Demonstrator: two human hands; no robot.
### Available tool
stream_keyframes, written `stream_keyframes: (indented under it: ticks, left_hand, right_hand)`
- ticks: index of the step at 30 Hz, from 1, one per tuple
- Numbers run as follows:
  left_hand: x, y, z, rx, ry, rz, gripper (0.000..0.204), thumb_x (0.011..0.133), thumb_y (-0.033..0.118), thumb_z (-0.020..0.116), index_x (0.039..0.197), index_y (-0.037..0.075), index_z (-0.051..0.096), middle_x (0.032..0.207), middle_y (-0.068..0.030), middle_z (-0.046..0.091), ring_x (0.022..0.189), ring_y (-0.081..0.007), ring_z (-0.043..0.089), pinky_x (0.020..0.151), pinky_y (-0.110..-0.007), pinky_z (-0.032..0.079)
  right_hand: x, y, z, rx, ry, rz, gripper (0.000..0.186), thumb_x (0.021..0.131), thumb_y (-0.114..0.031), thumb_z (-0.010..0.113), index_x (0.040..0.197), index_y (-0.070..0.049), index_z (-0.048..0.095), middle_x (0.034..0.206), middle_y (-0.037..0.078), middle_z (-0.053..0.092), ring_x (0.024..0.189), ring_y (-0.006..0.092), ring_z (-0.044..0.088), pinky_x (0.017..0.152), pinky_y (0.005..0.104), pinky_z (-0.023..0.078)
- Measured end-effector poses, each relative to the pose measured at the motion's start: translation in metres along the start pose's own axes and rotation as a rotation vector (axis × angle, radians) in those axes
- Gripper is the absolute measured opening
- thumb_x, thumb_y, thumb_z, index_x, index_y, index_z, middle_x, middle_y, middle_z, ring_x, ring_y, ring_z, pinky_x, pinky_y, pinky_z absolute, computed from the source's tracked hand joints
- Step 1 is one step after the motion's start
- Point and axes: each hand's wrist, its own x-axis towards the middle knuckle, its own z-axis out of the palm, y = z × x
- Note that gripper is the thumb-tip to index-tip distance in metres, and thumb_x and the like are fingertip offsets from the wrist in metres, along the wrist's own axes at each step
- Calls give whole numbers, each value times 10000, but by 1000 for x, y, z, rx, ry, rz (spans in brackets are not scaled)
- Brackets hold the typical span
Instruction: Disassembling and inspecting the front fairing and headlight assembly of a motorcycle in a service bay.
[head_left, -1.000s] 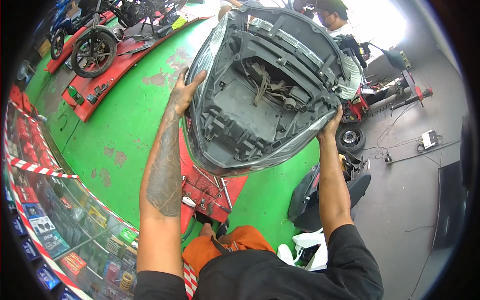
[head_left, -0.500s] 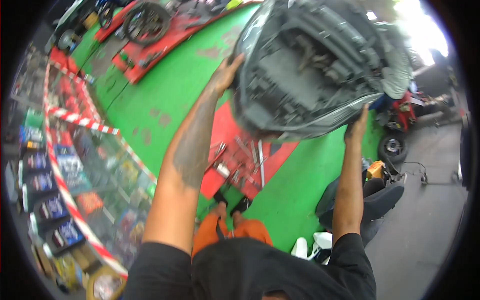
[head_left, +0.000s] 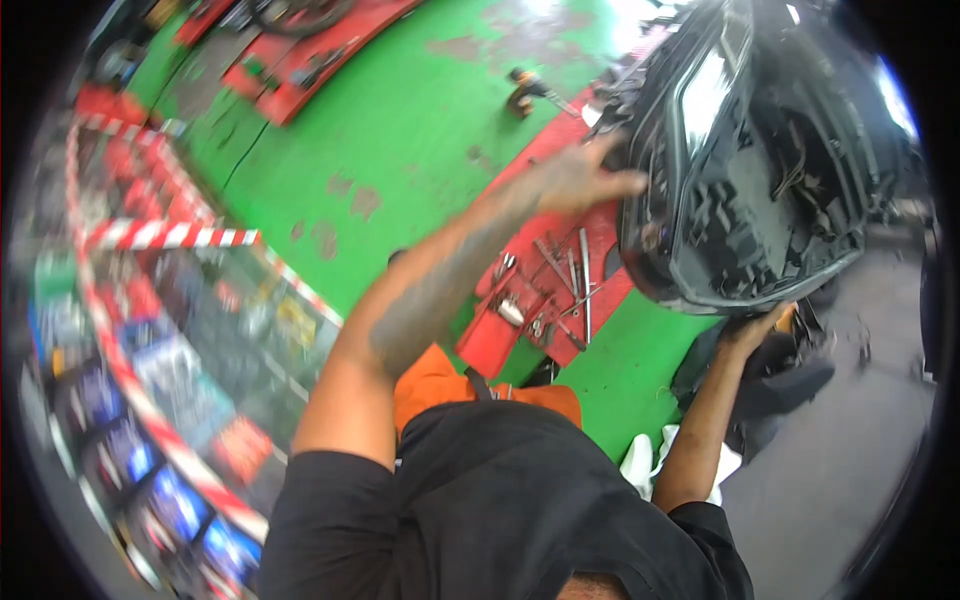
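Observation:
A large, hollow black plastic motorcycle housing (head_left: 760,200) with a clear, shiny strip along one side is held up at the right. Its inside faces me, showing ribs, molded pockets and some thin cables. My right hand (head_left: 757,332) grips its lower rim from below, the fingers partly hidden by the part. At its left side my left hand (head_left: 597,180) has its fingers spread, with thumb and fingertips close to the edge. Whether they touch it I cannot tell. Below lies a red work platform (head_left: 545,230) with wrenches and other metal tools (head_left: 575,275).
A power tool (head_left: 535,90) lies on the green floor (head_left: 400,130). Another red platform (head_left: 300,70) with a wheel stands at the far left. A glass display case (head_left: 240,330) edged with red-and-white tape runs along the left. Dark seat-like parts (head_left: 775,390) are at the right.
The black housing has moved to the right and tilted more upright. My left hand has opened from its edge; my right hand has shifted under its lower rim.

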Motion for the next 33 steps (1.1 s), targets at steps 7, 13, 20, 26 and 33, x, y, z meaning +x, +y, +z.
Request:
stream_keyframes:
  ticks: [7,13,20,26,33]
  left_hand:
    - [-148,-146,-90,-400,-12,-511,491,965,333,609,1303,-14,529,1095,-106,658,950,-154,623,794,-302,512]
    - [-170,-153,-180,-499,-100,-743,505,973,328,577,1370,35,469,1178,-145,633,956,-236,651,806,-351,527]
    - [7,-76,-200,-387,-173,-322,540,967,336,588,1387,21,460,1200,-156,617,1001,-222,632,839,-356,519]
    - [154,73,-167,-328,-179,42,665,939,407,612,1437,24,396,1321,-196,535,1119,-238,584,922,-359,484]
    - [293,129,-128,-304,-168,187,727,890,453,671,1399,-7,432,1252,-173,565,1089,-225,579,931,-350,464]
  right_hand:
    - [-76,66,40,174,271,387,1048,756,-863,457,1521,-166,293,1555,80,319,1374,322,367,1082,482,356]
    - [-86,66,59,325,485,297,1041,758,-868,439,1514,-163,317,1567,79,302,1389,340,349,1128,528,299]
    - [-88,64,89,315,490,247,1023,774,-857,425,1535,-191,272,1588,98,249,1420,377,285,1124,617,230]
    - [-85,66,72,359,445,204,1022,786,-845,432,1528,-158,284,1572,113,278,1414,371,301,1134,574,260]
    - [-77,69,78,496,566,277,1001,809,-840,382,1523,-144,298,1565,124,297,1405,376,319,1141,556,269]
